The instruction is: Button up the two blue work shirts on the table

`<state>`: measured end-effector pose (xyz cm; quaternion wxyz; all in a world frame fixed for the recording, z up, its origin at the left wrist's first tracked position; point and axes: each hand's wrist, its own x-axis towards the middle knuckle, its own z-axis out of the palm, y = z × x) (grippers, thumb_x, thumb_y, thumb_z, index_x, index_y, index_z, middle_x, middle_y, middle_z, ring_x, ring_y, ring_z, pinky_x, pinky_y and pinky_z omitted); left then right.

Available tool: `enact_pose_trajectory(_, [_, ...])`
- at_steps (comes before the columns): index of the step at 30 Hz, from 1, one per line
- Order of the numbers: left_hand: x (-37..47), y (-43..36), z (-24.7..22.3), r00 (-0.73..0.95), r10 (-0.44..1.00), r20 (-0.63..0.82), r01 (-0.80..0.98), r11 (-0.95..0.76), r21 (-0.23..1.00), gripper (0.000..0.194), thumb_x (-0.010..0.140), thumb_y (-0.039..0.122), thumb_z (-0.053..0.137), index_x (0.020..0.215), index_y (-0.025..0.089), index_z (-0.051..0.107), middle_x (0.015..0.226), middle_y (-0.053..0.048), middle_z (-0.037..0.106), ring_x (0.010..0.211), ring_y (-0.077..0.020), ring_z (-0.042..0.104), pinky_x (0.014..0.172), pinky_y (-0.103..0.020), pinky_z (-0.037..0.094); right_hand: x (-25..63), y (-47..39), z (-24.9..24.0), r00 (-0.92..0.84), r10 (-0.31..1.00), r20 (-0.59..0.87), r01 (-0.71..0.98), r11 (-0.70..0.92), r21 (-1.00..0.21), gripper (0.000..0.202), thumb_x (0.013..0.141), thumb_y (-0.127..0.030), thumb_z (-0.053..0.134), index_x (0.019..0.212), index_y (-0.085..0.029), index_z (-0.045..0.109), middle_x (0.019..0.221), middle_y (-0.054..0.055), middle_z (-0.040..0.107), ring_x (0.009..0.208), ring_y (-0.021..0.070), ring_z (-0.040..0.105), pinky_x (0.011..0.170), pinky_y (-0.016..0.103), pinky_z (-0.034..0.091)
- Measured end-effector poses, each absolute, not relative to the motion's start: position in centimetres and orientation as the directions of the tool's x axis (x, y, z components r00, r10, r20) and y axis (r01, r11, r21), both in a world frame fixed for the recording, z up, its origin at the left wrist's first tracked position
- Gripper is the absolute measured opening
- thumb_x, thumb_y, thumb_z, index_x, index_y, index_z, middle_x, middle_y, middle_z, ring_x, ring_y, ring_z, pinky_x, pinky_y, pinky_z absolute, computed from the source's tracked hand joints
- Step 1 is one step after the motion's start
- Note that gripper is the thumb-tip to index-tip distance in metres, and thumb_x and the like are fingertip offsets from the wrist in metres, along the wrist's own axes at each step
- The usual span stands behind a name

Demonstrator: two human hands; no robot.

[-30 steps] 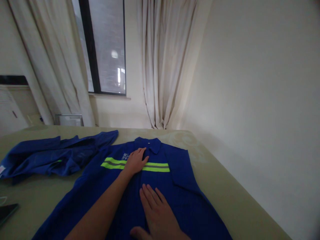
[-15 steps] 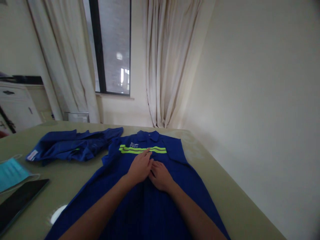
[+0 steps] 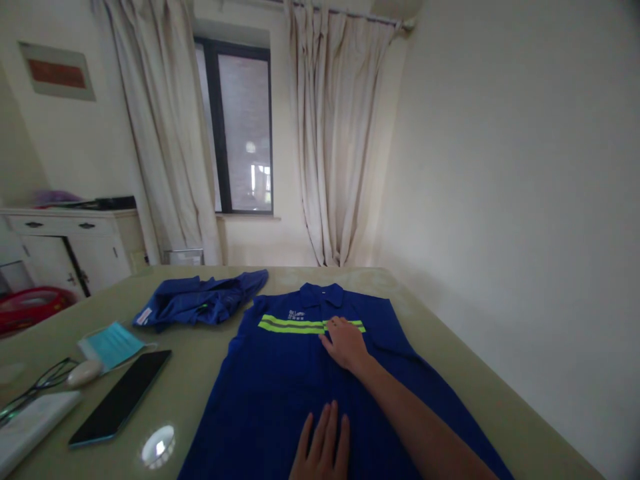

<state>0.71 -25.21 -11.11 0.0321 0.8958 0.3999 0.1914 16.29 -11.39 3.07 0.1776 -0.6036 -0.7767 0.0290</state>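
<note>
A blue work jacket point(image 3: 280, 380) lies spread out on the table, its collar at the far end and a yellow-green reflective stripe point(image 3: 290, 325) across the chest. My right hand point(image 3: 345, 343) rests on the front of it, fingers on the stripe and thumb spread to the side. Closer to me, my left hand point(image 3: 323, 443) lies flat on the lower front, fingers stretched out and palm down; its wrist is cut off by the frame. A second blue garment point(image 3: 195, 301) lies crumpled beyond the jacket to the left.
On the left of the greenish table point(image 3: 195, 363) lie a black phone point(image 3: 123, 398), a blue face mask point(image 3: 113, 344), glasses point(image 3: 55, 375), a computer mouse point(image 3: 84, 373) and a white flat object point(image 3: 37, 427). A wall point(image 3: 515, 200) borders the right side.
My left hand has left the stripe and come back toward me, down the jacket. My right hand has shifted up onto the stripe. The camera view has turned left and up.
</note>
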Motion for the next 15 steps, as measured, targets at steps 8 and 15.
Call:
enact_pose_trajectory(8, [-5.3, -17.5, -0.6, 0.42, 0.853, 0.309, 0.698, -0.521, 0.491, 0.036, 0.102, 0.036, 0.041, 0.129, 0.035, 0.065, 0.134, -0.002, 0.07, 0.123, -0.0229, 0.065, 0.107, -0.039, 0.052, 18.3, -10.1, -0.4, -0.189, 0.976, 0.109, 0.922, 0.215, -0.324, 0.072, 0.102, -0.064, 0.03, 0.16, -0.021, 0.033, 0.166, 0.008, 0.028, 0.155, 0.0254, 0.023, 0.125, 0.046, 0.015])
enact_pose_trajectory(15, [-15.2, -6.9, 1.8, -0.102, 0.976, 0.192, 0.959, 0.045, 0.281, 0.046, 0.092, 0.015, 0.035, 0.129, 0.016, 0.062, 0.134, -0.018, 0.065, 0.131, -0.0397, 0.055, 0.108, -0.06, 0.041, 18.1, -10.7, 0.1, -0.185, 0.973, 0.14, 0.91, 0.223, -0.349, 0.074, 0.101, -0.066, 0.033, 0.158, -0.018, 0.037, 0.165, 0.01, 0.029, 0.154, 0.0274, 0.026, 0.125, 0.048, 0.016])
